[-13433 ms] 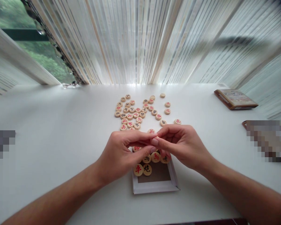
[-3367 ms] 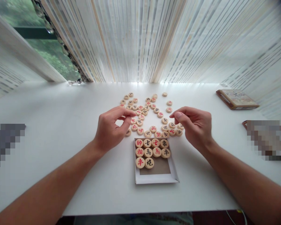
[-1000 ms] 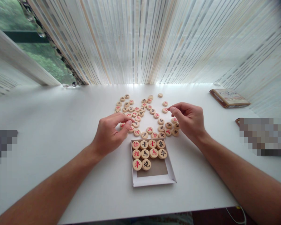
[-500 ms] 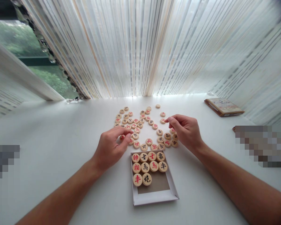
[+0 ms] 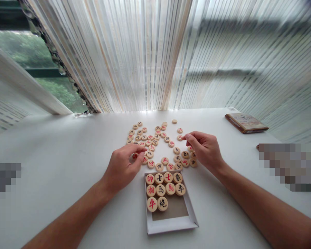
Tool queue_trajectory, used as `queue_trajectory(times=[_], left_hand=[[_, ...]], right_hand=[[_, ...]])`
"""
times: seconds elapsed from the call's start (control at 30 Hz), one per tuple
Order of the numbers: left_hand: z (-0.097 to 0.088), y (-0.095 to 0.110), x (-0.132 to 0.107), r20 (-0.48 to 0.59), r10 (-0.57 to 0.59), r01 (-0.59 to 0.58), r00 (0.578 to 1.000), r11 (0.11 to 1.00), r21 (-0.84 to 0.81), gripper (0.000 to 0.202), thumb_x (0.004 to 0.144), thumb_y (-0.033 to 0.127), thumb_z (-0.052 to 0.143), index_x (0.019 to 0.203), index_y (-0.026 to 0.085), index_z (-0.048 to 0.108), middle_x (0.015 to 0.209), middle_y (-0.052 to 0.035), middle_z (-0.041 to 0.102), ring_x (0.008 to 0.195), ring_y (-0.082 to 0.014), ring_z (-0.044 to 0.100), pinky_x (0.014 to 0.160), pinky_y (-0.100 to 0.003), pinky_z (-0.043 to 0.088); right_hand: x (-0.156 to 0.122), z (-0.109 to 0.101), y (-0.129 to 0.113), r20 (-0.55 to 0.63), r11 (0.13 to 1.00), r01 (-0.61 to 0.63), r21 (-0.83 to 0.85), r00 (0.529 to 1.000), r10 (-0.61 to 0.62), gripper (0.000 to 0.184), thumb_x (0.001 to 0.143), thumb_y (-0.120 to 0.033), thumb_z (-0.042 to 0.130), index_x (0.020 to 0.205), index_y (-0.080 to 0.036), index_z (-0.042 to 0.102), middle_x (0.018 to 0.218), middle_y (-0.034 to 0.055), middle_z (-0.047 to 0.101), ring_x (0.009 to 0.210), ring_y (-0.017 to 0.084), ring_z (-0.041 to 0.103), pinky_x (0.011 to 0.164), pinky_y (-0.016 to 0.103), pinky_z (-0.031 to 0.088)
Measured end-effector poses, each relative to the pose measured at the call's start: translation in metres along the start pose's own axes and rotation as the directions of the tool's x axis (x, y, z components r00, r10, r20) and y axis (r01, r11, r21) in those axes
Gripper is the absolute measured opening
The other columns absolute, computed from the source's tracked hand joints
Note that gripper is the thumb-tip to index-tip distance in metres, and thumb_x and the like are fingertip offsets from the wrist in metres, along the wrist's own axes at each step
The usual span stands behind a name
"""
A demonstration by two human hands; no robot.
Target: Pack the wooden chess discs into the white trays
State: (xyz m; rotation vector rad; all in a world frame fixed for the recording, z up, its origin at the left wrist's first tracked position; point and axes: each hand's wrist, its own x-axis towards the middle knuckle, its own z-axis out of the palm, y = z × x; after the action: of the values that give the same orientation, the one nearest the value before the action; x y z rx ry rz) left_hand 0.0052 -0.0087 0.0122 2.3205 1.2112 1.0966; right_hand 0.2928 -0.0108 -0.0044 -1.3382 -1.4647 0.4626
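Observation:
Wooden xiangqi pieces [image 5: 167, 139] with red or black characters lie in a loose cluster on the white table. My left hand [image 5: 125, 164] hovers at the cluster's near left, thumb and index finger curved with a gap between them, beside a black-lettered piece [image 5: 149, 154]. A red-lettered piece [image 5: 135, 156] shows through that gap. On the right, my right hand [image 5: 203, 147] has its index fingertip at the edge of a red-lettered piece [image 5: 179, 137], the other fingers curled. In front stands a shallow white box [image 5: 171, 226] holding rows of pieces, the nearest row two pieces long.
A flat box with a picture lid [image 5: 246, 122] lies at the far right. Pixelated patches hide the items at both sides. Striped string curtains [image 5: 134, 62] hang behind the table [image 5: 93, 145], with a window [image 5: 28, 48] at the left.
The whole view has tilted slightly upward, so the table and everything on it sit lower. Both hands keep nearly the same place among the pieces.

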Motion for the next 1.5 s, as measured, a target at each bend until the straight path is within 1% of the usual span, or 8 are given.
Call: queue_trajectory(times=[0.23, 0.43, 0.67, 0.8, 1.0, 1.2, 1.33, 1.5], left_hand=[[0.0, 0.001, -0.001, -0.011, -0.05, 0.051, 0.999, 0.999, 0.019, 0.021, 0.094, 0.022, 0.061, 0.099, 0.016, 0.081, 0.1, -0.0082, 0.085, 0.093, -0.0244, 0.08, 0.084, -0.034, 0.062], [-0.003, 0.001, 0.003, -0.061, -0.227, 0.23, 0.972, 0.972, 0.041, 0.025, 0.09, 0.024, 0.061, 0.105, 0.019, 0.08, 0.105, -0.0082, 0.083, 0.096, -0.0258, 0.077, 0.054, -0.027, 0.055], [-0.001, -0.003, 0.004, -0.074, -0.254, 0.258, 0.964, 0.965, 0.05, 0.026, 0.089, 0.023, 0.06, 0.107, 0.019, 0.078, 0.11, -0.0079, 0.082, 0.095, -0.0247, 0.076, 0.066, -0.03, 0.059], [0.0, -0.003, 0.003, -0.068, -0.24, 0.243, 0.968, 0.97, 0.028, 0.026, 0.09, 0.022, 0.06, 0.11, 0.018, 0.077, 0.112, -0.009, 0.082, 0.096, -0.0246, 0.076, 0.062, -0.028, 0.057], [0.0, 0.001, 0.003, -0.069, -0.212, 0.214, 0.975, 0.977, 0.017, 0.024, 0.089, 0.018, 0.062, 0.108, 0.018, 0.076, 0.111, -0.0086, 0.082, 0.095, -0.0242, 0.076, 0.067, -0.03, 0.059], [0.0, 0.004, 0.003, -0.067, -0.209, 0.209, 0.976, 0.978, -0.002, 0.024, 0.089, 0.016, 0.063, 0.108, 0.018, 0.077, 0.111, -0.0086, 0.082, 0.098, -0.0244, 0.076, 0.067, -0.029, 0.059], [0.001, 0.005, 0.001, -0.058, -0.204, 0.203, 0.977, 0.979, -0.028, 0.023, 0.09, 0.018, 0.063, 0.109, 0.017, 0.077, 0.11, -0.0082, 0.082, 0.098, -0.024, 0.076, 0.073, -0.031, 0.062], [0.004, 0.007, -0.002, -0.029, -0.196, 0.192, 0.98, 0.976, -0.099, 0.024, 0.091, 0.022, 0.064, 0.112, 0.016, 0.075, 0.11, -0.0092, 0.082, 0.096, -0.0239, 0.077, 0.076, -0.032, 0.065]], right_hand=[[0.001, 0.001, 0.006, 0.034, 0.998, -0.034, -0.052, 0.999, 0.036, 0.031, 0.093, -0.044, 0.07, 0.08, -0.017, 0.078, 0.063, 0.0014, 0.066, 0.054, 0.014, 0.05, 0.052, 0.028, 0.038], [0.003, 0.004, 0.016, 0.118, 0.99, -0.042, -0.136, 0.991, 0.058, 0.032, 0.083, -0.047, 0.081, 0.097, -0.018, 0.084, 0.08, 0.005, 0.076, 0.07, 0.019, 0.063, 0.06, 0.03, 0.048], [-0.001, 0.01, 0.01, 0.139, 0.964, -0.002, -0.265, 0.99, 0.04, 0.036, 0.083, -0.049, 0.081, 0.1, -0.018, 0.085, 0.088, 0.0081, 0.08, 0.077, 0.024, 0.07, 0.073, 0.036, 0.052], [0.0, 0.017, 0.007, 0.139, 0.937, 0.028, -0.348, 0.99, 0.022, 0.032, 0.082, -0.049, 0.081, 0.098, -0.021, 0.085, 0.089, 0.0073, 0.08, 0.086, 0.028, 0.07, 0.082, 0.041, 0.05], [0.004, 0.026, 0.009, 0.125, 0.925, 0.009, -0.381, 0.991, 0.042, 0.021, 0.081, -0.043, 0.081, 0.083, -0.022, 0.083, 0.085, 0.0067, 0.078, 0.083, 0.027, 0.068, 0.08, 0.041, 0.046], [0.003, 0.012, 0.003, 0.067, 0.972, -0.017, -0.235, 0.997, 0.034, 0.017, 0.077, -0.038, 0.084, 0.082, -0.022, 0.082, 0.082, 0.0056, 0.077, 0.08, 0.024, 0.066, 0.08, 0.039, 0.047], [0.007, -0.001, 0.004, -0.001, 0.989, -0.146, -0.009, 0.989, 0.146, 0.032, 0.078, -0.046, 0.086, 0.091, -0.018, 0.078, 0.083, 0.0083, 0.078, 0.072, 0.021, 0.065, 0.066, 0.034, 0.05], [0.011, -0.003, 0.0, 0.086, 0.88, -0.316, 0.354, 0.948, 0.306, 0.04, 0.072, -0.046, 0.09, 0.093, -0.019, 0.07, 0.083, 0.0062, 0.076, 0.062, 0.014, 0.061, 0.049, 0.026, 0.044]])
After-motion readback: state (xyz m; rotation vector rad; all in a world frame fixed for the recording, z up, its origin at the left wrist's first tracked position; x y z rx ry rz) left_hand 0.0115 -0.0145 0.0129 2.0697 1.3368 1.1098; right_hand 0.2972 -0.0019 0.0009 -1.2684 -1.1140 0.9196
